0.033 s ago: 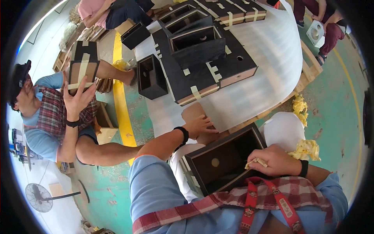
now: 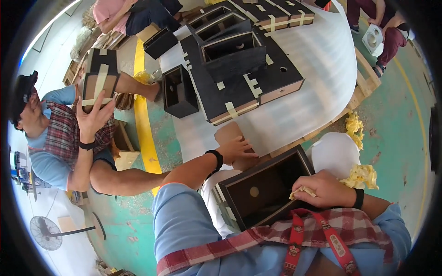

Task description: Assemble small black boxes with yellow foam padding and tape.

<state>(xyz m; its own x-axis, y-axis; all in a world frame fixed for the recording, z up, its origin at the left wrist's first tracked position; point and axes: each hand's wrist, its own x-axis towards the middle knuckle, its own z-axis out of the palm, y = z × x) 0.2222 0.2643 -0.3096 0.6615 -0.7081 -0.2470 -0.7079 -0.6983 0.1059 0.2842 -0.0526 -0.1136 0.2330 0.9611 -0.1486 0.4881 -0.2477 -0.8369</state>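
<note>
An open black box (image 2: 262, 189) with a round hole inside stands right in front of me, against my apron. My right hand (image 2: 326, 188) is closed at its right end, pinching a small folded pale tan scrap (image 2: 303, 192); whether that is paper or tape I cannot tell. Just beyond the box's far side, my left hand (image 2: 235, 152) lies with fingers outstretched on a flat brown piece like cardboard (image 2: 228, 132). Pale masking tape (image 2: 230, 214) sticks to the box's left end.
Taped black boxes (image 2: 232, 55) cover a white-sheeted pallet (image 2: 317, 92) ahead. At left a co-worker holds up a taped box (image 2: 99, 73). Crumpled yellow tape (image 2: 361, 178) lies to my right. Another person at far right holds a white panel (image 2: 372, 39). A fan (image 2: 46, 233) stands lower left.
The co-worker's box at left has shifted very slightly to the right. My hands and the box before me look unmoved.
</note>
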